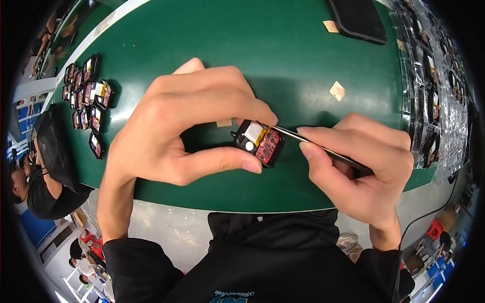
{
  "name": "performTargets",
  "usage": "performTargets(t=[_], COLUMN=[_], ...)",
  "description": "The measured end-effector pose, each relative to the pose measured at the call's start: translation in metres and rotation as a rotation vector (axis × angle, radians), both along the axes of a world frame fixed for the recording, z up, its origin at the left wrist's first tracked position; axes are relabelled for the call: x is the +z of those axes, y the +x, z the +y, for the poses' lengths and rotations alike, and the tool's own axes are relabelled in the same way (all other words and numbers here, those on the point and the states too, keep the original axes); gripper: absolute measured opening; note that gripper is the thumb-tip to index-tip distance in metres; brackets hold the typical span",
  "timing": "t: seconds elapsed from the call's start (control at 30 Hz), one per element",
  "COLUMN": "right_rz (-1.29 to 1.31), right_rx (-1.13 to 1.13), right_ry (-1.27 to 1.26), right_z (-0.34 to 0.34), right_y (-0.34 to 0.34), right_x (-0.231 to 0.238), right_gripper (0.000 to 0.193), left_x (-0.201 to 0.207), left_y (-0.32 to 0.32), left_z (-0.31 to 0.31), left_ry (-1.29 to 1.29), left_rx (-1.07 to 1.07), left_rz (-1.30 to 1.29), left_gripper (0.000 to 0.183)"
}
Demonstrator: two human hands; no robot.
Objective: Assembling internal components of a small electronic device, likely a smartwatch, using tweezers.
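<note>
Small black case (258, 143), open side up, held just above the green table (303, 50), near its front edge, in the middle of the view. Pinched in the left hand (177, 121): thumb under the near corner, first finger curled over the far corner. Inside: a red board (268, 145), a yellow and silver flat block (254, 133), a small white round part (249, 146).

Right hand (364, 166) closed tight around thin black tweezers (323, 149). Tips of the tweezers touching the case at its upper right edge, right by the red board. Cannot tell if anything tiny sits between the tips.

How far along, as a guess: case not closed yet, no lid on it, parts inside bare, so somewhere in the middle of the work on this one. A row of open cases (87, 96) with red boards lying at the far left of the table, maybe done, maybe waiting, hard to tell which. Clear bags with dark parts (429, 101) piled along the right side.

Long side of the case tilted, running from upper left to lower right. Red board end toward the lower right; a small knob on the left end.

Farther back: small tan paper squares (337, 91) on the green, and a flat black slab (359, 19) at the far edge
</note>
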State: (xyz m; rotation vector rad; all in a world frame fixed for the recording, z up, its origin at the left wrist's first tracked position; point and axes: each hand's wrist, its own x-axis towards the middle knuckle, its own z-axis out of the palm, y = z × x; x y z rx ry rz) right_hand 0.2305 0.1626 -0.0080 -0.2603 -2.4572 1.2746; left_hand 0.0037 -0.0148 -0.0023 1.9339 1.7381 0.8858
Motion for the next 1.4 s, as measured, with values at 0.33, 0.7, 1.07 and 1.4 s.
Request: performTargets(t=[0.33,0.7,1.07,1.4], right_rz=[0.011,0.026,0.021,0.015], right_rx=[-0.002,0.011,0.011,0.016], right_ry=[-0.008,0.005,-0.004,-0.03], right_z=[-0.0011,-0.0017,-0.0006,-0.0025], right_y=[0.0002,0.0011,0.0017,-0.0005], right_x=[-0.0007,-0.0038,-0.0004,-0.0015], right_gripper=[0.022,0.022,0.022,0.021], left_x=[-0.0019,-0.0015,-0.0009,-0.0014], left_y=[-0.0012,0.0012,0.0008,0.004], left_z=[-0.0009,0.0007,0.0008,-0.0017], left_ry=[-0.029,-0.002,-0.032,-0.015], left_rx=[0.01,-0.009,0.014,0.045], left_rz=[-0.029,-0.012,-0.055,-0.042], left_gripper=[0.062,0.061,0.063,0.062])
